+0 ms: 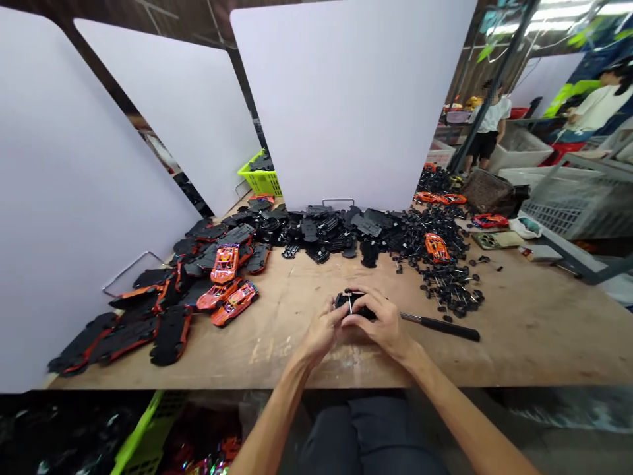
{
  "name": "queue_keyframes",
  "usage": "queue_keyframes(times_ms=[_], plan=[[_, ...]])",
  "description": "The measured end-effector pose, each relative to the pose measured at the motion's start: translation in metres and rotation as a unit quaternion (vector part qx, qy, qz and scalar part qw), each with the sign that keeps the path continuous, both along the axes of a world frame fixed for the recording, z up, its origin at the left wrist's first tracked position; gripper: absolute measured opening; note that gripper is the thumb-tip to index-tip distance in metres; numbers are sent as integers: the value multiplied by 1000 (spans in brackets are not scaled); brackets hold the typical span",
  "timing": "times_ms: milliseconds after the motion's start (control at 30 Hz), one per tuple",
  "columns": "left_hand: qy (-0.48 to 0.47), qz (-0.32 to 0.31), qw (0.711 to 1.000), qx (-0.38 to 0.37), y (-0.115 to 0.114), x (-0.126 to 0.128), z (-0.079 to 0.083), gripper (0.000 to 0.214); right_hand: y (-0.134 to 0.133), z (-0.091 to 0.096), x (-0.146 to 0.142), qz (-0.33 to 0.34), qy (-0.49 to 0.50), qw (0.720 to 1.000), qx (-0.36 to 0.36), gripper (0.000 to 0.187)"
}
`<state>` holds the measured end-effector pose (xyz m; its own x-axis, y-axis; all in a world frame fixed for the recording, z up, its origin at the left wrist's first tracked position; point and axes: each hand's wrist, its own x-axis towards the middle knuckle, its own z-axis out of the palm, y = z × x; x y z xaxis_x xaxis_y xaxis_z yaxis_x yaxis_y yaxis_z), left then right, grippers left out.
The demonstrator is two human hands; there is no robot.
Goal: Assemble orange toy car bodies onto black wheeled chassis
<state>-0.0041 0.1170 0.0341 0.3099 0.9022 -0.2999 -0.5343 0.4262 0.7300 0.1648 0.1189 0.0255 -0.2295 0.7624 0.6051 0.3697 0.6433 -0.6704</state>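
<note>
Near the table's front edge, my left hand and my right hand are closed around a black toy car chassis. A wheel axle, a thin silvery rod with small black wheels, lies across the chassis between my fingers. My fingers cover much of both parts. Just right of my right hand lies a tool with a black handle and a metal shaft. The shaft's far end is hidden behind the hand.
Black chassis plates are heaped along the back. Wheel axles are piled to the right, an orange car body on top. Orange toy cars and upturned cars lie left. White panels stand behind; two people are at the far right.
</note>
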Motion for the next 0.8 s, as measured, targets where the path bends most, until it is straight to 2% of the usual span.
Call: queue_keyframes(times_ms=[167,233,267,333,367,433,500,567,633,700,800], plan=[[116,47,992,14,-6,-2,-5,37,-13,4,-15,2,-66,998,2,33],[153,73,985,0,-7,-1,-8,43,-9,10,-6,-9,-90,996,-2,42],[159,78,984,-14,-7,-2,-9,46,-2,14,6,-36,-94,995,-14,43],[154,75,984,-40,-8,-5,-10,51,23,27,44,-163,-88,981,-64,41],[143,70,986,-48,-8,-8,-10,53,39,34,67,-253,-79,960,-93,40],[125,66,989,-49,-10,-15,-10,54,76,45,116,-433,-87,878,-185,49],[144,77,986,-42,-13,-23,-12,54,111,50,156,-483,-77,841,-230,59],[194,83,977,-26,-14,-30,-17,55,135,48,182,-486,-57,830,-266,57],[246,85,965,-2,-15,-36,-24,58,147,42,198,-472,-30,830,-296,51],[273,80,959,10,-17,-40,-32,62,147,38,210,-450,6,836,-315,47],[257,56,965,-5,-20,-39,-38,64,139,41,225,-406,80,855,-311,51]])
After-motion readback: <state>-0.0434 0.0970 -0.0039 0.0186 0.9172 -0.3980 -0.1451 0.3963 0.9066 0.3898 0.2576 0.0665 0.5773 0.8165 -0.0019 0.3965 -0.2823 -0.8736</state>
